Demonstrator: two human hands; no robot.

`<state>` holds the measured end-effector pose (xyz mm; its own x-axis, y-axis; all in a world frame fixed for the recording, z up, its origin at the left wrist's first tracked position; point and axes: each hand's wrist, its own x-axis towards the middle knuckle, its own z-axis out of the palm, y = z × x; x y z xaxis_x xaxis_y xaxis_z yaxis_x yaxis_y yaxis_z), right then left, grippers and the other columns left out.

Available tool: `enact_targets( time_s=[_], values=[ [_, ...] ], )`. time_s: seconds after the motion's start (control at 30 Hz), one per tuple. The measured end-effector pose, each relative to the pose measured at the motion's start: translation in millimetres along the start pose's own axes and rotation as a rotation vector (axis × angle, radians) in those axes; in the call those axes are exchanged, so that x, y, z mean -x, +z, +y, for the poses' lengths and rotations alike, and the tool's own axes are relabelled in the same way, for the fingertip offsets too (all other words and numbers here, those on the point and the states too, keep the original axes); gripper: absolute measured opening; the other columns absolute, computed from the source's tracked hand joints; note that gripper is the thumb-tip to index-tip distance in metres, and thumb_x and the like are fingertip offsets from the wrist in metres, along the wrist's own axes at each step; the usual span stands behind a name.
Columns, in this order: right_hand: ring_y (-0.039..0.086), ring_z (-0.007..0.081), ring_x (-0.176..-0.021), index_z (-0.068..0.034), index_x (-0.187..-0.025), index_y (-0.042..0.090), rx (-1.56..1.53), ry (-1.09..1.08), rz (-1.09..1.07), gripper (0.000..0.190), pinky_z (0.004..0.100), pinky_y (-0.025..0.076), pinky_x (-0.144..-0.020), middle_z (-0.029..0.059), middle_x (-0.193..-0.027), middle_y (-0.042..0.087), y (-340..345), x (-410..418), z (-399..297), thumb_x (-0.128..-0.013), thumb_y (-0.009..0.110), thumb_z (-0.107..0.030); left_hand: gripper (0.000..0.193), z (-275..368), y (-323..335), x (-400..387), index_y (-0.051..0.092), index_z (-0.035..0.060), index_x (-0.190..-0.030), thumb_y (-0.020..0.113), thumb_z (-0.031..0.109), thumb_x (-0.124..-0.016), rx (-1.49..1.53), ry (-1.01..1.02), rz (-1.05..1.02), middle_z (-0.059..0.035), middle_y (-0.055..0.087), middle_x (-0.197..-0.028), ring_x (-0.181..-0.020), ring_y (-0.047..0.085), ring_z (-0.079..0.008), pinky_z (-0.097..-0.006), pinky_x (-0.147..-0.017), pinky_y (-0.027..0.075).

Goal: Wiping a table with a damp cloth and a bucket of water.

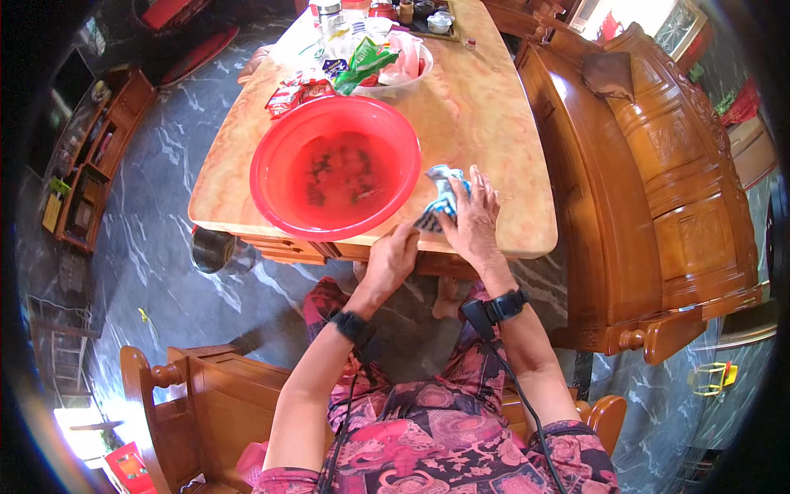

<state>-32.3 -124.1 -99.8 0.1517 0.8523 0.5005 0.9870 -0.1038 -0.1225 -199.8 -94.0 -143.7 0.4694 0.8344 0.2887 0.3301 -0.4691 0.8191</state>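
A blue, white and dark patterned cloth (445, 192) lies crumpled on the marble-look tabletop, near its front edge. My right hand (474, 219) is over it, with the cloth gripped under the thumb and fingers. Curled at the table edge, my left hand (393, 258) has its fingertips at the cloth's dark corner; whether it pinches that corner is hidden. Just left of the cloth stands a red plastic basin (281, 207). Water with dark clumps covers the basin's bottom.
Behind the basin are a clear plastic bowl (426, 73) of packets and several red-and-white wrappers (296, 92). A tea tray (453, 31) with cups stands farther back. Carved wooden benches flank the table (494, 123) on the right and behind me. A dark bin (213, 250) sits below its left corner.
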Motion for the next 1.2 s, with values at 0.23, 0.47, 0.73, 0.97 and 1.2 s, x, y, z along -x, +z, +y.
enact_targets(
  time_s=[0.23,0.47,0.73,0.97,1.2],
  values=[
    [0.016,0.0413,-0.136,-0.016,-0.145,0.021,-0.073,-0.03,-0.227,0.075,0.0597,0.014,-0.107,0.0172,-0.15,0.017,73,34,23,-0.084,0.057,-0.041,0.029,-31,39,-38,0.05,-0.0038,-0.104,0.053,0.007,-0.078,-0.526,0.399,0.088,-0.0287,0.051,-0.109,-0.101,0.054,-0.041,-0.0462,-0.089,0.045],
    [0.008,0.0383,-0.14,-0.03,-0.144,0.026,-0.123,-0.032,-0.46,0.065,0.0608,0.007,-0.109,0.0134,-0.152,0.016,86,-35,40,-0.087,0.045,-0.055,0.053,-46,46,-47,0.035,-0.0099,-0.129,0.051,0.019,-0.088,-0.615,0.226,0.073,-0.0291,0.042,-0.128,-0.12,0.042,-0.0415,-0.0498,-0.1,0.035],
    [0.01,0.0368,-0.14,-0.028,-0.144,0.028,-0.143,0.018,-0.491,0.057,0.0598,0.005,-0.109,0.0084,-0.153,0.017,133,-118,50,-0.091,0.036,-0.048,0.04,-52,42,-55,0.047,-0.009,-0.115,0.046,0.019,-0.085,-0.95,0.33,-0.078,-0.0274,0.05,-0.119,-0.115,0.047,-0.041,-0.0488,-0.097,0.039],
    [0.012,0.0381,-0.139,-0.025,-0.142,0.032,-0.079,-0.036,-0.434,0.053,0.0613,0.007,-0.109,0.0059,-0.151,0.022,138,-120,47,-0.093,0.035,-0.045,0.035,-56,37,-53,0.054,-0.006,-0.109,0.045,0.017,-0.084,-0.77,0.286,-0.055,-0.0304,0.049,-0.12,-0.115,0.047,-0.0431,-0.0507,-0.097,0.04],
    [0.014,0.0352,-0.139,-0.021,-0.142,0.032,-0.14,-0.121,-0.399,0.054,0.0581,0.01,-0.109,0.0064,-0.149,0.025,87,-24,43,-0.093,0.039,-0.042,0.049,-77,43,-51,0.037,-0.001,-0.131,0.051,0.013,-0.086,-0.512,0.452,0.114,-0.0294,0.041,-0.13,-0.122,0.039,-0.043,-0.0491,-0.103,0.032]
  ],
)
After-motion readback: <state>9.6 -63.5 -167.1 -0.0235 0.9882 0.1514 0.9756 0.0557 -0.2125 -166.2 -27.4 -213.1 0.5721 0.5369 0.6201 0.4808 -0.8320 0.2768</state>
